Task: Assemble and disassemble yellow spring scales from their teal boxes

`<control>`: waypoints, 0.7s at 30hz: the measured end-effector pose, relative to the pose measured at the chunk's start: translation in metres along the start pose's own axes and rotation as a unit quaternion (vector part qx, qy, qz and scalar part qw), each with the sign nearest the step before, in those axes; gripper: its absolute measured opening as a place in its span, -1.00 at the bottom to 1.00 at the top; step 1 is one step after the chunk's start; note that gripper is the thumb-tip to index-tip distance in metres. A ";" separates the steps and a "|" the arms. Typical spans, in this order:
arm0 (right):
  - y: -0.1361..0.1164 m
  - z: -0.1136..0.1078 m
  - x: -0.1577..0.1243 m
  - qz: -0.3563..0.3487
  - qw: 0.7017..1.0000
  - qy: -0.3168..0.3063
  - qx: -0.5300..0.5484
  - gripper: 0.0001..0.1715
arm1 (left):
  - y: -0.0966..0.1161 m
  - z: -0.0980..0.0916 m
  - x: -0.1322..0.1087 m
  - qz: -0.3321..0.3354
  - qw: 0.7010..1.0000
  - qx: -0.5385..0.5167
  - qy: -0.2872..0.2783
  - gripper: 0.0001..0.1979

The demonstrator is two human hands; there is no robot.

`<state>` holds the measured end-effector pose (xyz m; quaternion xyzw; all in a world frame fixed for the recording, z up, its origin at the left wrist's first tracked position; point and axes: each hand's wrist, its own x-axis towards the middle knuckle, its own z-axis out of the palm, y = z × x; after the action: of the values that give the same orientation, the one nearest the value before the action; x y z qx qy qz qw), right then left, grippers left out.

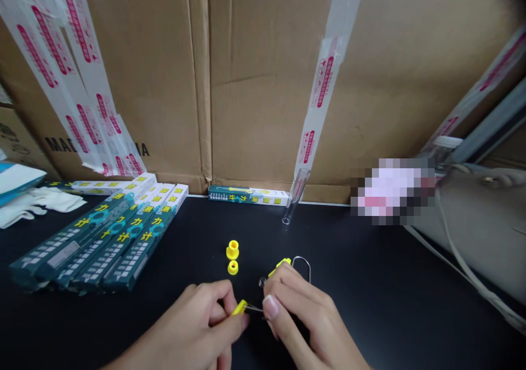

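Holding small yellow plastic parts in a narrow two-handed pinch above a black tabletop (382,309).

Left hand (184,326): thumb and fingers closed on a yellow piece (239,307) bearing a thin metal pin (253,308), which points toward the right hand (299,315). That hand closes narrowly on a second yellow piece (280,265), with a curved wire loop (303,268) rising just beyond it. Ahead of the grip sit a yellow collar (232,250) and a yellow ring (233,267). Farther ahead, a clear tube (293,197) leans tilted against a corrugated carton (255,85), beside a teal-and-white box (242,195). Left of the grip lie long teal boxes (98,244) and white gloves (33,205); right, a beige bag (472,233).
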<state>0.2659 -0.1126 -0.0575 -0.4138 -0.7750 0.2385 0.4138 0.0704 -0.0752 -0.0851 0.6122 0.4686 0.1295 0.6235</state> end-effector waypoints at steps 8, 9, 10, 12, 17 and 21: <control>0.009 -0.002 -0.001 0.193 0.970 -0.013 0.148 -0.50 | 0.016 -0.004 -0.010 0.041 0.999 0.007 0.009 -0.56; 0.009 -0.002 -0.001 0.220 0.957 -0.013 0.191 -0.47 | 0.020 -0.005 -0.014 0.035 0.999 0.011 0.005 -0.60; 0.010 -0.002 -0.001 0.241 0.942 -0.013 0.231 -0.45 | 0.024 -0.006 -0.016 0.022 1.000 0.006 0.001 -0.64; 0.010 -0.001 -0.001 0.265 0.919 -0.015 0.291 -0.43 | 0.029 -0.008 -0.021 -0.009 1.000 -0.013 -0.008 -0.65; 0.008 0.001 0.000 0.281 0.900 0.000 0.334 -0.42 | 0.027 -0.009 -0.022 -0.018 1.000 -0.014 -0.020 -0.57; 0.008 0.000 0.001 0.276 0.902 0.011 0.331 -0.45 | 0.025 -0.012 -0.019 -0.013 0.999 -0.035 -0.029 -0.53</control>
<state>0.2692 -0.1073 -0.0631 -0.4532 -0.5013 0.5815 0.4528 0.0618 -0.0763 -0.0521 0.5874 0.4532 0.1201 0.6597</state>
